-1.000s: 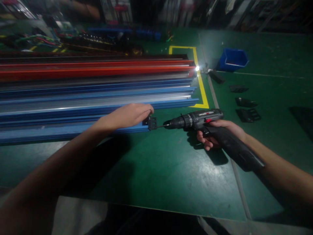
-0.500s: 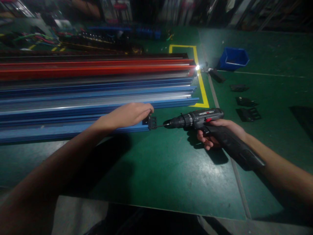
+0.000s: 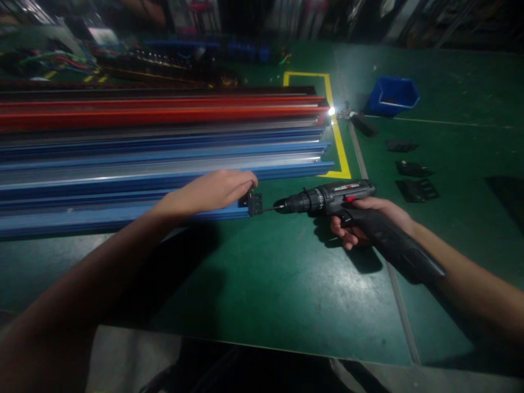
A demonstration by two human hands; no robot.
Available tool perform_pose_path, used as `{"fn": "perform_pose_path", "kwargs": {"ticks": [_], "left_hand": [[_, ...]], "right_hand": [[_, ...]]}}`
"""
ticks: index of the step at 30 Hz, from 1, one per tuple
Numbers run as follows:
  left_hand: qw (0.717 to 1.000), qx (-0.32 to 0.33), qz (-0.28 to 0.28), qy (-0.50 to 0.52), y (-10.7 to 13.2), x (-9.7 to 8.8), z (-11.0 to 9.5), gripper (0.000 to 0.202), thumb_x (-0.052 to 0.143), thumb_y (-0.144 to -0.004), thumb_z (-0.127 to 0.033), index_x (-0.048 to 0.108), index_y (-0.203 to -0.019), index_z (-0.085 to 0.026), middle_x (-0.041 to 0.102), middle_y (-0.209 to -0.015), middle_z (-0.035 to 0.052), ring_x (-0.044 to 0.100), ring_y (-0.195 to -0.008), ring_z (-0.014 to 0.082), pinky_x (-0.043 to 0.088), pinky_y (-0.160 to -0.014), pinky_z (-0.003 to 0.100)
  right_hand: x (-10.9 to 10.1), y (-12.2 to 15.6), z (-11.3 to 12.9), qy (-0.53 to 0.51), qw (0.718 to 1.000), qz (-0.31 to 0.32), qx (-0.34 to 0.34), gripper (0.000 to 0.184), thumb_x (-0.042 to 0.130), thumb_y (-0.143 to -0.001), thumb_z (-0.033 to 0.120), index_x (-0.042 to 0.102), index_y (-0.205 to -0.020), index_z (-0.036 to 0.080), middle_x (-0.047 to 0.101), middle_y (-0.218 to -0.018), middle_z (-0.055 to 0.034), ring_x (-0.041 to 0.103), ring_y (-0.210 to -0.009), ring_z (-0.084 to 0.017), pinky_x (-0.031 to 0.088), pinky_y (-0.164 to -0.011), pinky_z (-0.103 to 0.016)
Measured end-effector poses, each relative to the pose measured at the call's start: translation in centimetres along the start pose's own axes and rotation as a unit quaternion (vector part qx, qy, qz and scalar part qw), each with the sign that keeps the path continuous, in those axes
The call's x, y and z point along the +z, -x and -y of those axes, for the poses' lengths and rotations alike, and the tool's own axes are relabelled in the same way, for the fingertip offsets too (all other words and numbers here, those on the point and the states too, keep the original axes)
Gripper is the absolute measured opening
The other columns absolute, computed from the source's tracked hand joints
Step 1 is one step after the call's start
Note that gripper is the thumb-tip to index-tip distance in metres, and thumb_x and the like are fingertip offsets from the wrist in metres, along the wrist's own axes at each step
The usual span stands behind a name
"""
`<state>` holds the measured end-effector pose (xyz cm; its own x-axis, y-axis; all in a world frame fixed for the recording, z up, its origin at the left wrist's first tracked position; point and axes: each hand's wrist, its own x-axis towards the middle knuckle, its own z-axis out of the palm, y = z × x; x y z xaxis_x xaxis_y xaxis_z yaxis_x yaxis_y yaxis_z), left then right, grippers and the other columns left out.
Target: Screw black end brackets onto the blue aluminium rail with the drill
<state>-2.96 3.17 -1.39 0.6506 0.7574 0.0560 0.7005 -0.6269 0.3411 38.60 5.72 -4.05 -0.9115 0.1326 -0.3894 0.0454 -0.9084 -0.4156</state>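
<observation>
Since the earlier frames: no change seen beyond a slight view shift; same step judged in hand | black end piece [image 3: 256, 204] clamped by left hand [image 3: 223, 186] at blue rail [image 3: 82, 218] end, met by bit [image 3: 269, 209] | drill [image 3: 341, 196] gripped by right hand [image 3: 388, 212]

matt black plastic drill [image 3: 335, 203], shiny metal bit [image 3: 268, 209], black plastic end piece [image 3: 256, 203], smooth blue-coated metal profile [image 3: 82, 218], semi-gloss green work surface [image 3: 278, 284]
</observation>
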Motion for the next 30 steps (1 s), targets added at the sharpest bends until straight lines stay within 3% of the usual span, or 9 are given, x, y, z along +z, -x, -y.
{"fn": "perform_pose_path", "kwargs": {"ticks": [17,30], "left_hand": [[1.000,-0.008,0.005,-0.001,0.01,-0.07,-0.05,0.037,0.031,-0.111,-0.035,0.065,-0.112,-0.020,0.071,-0.102,0.0061,0.065,-0.089,0.0202,0.046,-0.081,0.033],[1.000,-0.013,0.007,-0.001,0.03,0.02,0.06,0.037,0.032,-0.111,-0.036,0.065,-0.114,-0.020,0.070,-0.104,0.0060,0.066,-0.091,0.0201,0.046,-0.081,0.033]], "right_hand": [[0.12,0.10,0.13,0.027,0.998,-0.060,0.008,0.044,0.058,-0.094,0.051,0.066,-0.116,0.013,0.074,-0.105,-0.0123,0.071,-0.084,-0.023,0.057,-0.089,-0.041],[0.00,0.02,0.11,0.013,0.999,-0.047,0.006,0.047,0.057,-0.095,0.049,0.067,-0.115,0.009,0.074,-0.104,-0.0147,0.071,-0.083,-0.023,0.058,-0.089,-0.042]]}}
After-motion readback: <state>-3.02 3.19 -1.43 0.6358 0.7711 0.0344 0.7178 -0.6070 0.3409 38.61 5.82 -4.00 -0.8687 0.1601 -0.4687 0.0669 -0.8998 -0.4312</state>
